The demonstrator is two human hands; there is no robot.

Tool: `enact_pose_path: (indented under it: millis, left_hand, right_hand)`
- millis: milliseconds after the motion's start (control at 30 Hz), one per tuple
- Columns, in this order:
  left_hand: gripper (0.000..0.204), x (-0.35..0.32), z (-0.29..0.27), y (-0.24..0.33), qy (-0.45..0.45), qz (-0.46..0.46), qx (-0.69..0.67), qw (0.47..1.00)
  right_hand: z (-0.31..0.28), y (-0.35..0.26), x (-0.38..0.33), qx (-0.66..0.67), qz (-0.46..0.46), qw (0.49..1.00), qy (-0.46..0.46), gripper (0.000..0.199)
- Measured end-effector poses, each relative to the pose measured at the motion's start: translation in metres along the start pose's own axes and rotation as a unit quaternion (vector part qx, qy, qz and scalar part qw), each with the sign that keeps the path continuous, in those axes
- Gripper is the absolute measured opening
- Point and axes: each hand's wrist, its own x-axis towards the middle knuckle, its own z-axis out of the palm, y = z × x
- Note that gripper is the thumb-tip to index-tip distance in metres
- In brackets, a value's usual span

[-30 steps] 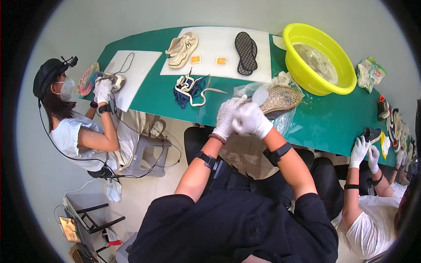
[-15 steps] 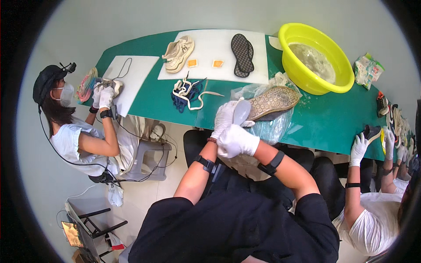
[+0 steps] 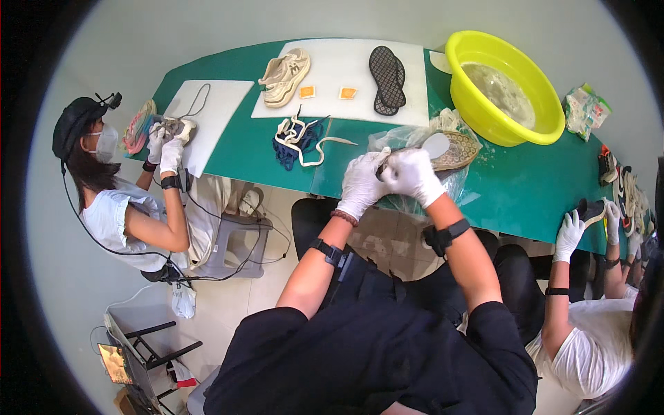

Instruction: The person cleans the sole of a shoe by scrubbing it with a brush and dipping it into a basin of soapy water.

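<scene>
A shoe with a brown patterned sole [image 3: 458, 151] lies sole up on a crumpled clear plastic bag [image 3: 453, 185]. My left hand [image 3: 363, 184], white-gloved, is closed around the shoe's near left end. Just beside it, my gloved right hand [image 3: 413, 176] is closed on a tool with a pale oval end [image 3: 436, 145] that sticks out over the sole. The tool's other end is hidden by the fingers, so its kind does not show. Both hands meet at the shoe's left end and cover it.
A yellow basin [image 3: 508, 90] of sudsy water stands back right, beside a packet [image 3: 586, 111]. White and navy laces [image 3: 301, 142] lie left. Behind, a white mat [image 3: 332, 66] bears a beige shoe [image 3: 286, 77], black insoles [image 3: 387, 79] and orange-and-white packets [image 3: 348, 93]. Co-workers handle shoes both sides.
My right hand has moved up and right from over my left wrist to the shoe's left end, carrying the pale tool with it. My left hand stays at the shoe.
</scene>
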Motion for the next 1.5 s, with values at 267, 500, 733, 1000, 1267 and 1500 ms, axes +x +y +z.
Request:
enact_pose_path:
  millis: [267,500,733,1000,1267,1500]
  left_hand:
    - [0.079,0.001,-0.009,0.006,-0.026,-0.018,-0.016,0.999]
    - [0.077,0.000,-0.003,-0.001,-0.020,-0.015,-0.005,1.000]
    - [0.089,0.001,-0.007,0.010,-0.011,0.000,0.002,1.000]
    - [0.092,0.003,-0.008,0.012,-0.004,0.016,0.024,1.000]
    - [0.093,0.001,-0.009,0.015,-0.027,-0.002,0.037,0.999]
    - [0.095,0.000,-0.007,0.012,0.022,0.032,0.002,0.999]
  right_hand:
    - [-0.006,-0.023,-0.033,0.007,-0.097,0.993,-0.071,0.029]
    - [-0.001,-0.025,-0.031,0.006,-0.064,0.996,-0.059,0.029]
    - [-0.035,-0.020,-0.051,0.056,-0.120,0.989,-0.069,0.020]
    - [-0.025,-0.001,-0.054,-0.010,-0.122,0.990,-0.065,0.016]
    - [-0.002,-0.019,-0.062,0.019,-0.115,0.993,-0.023,0.020]
    - [-0.015,-0.019,-0.071,0.042,-0.141,0.989,0.036,0.017]
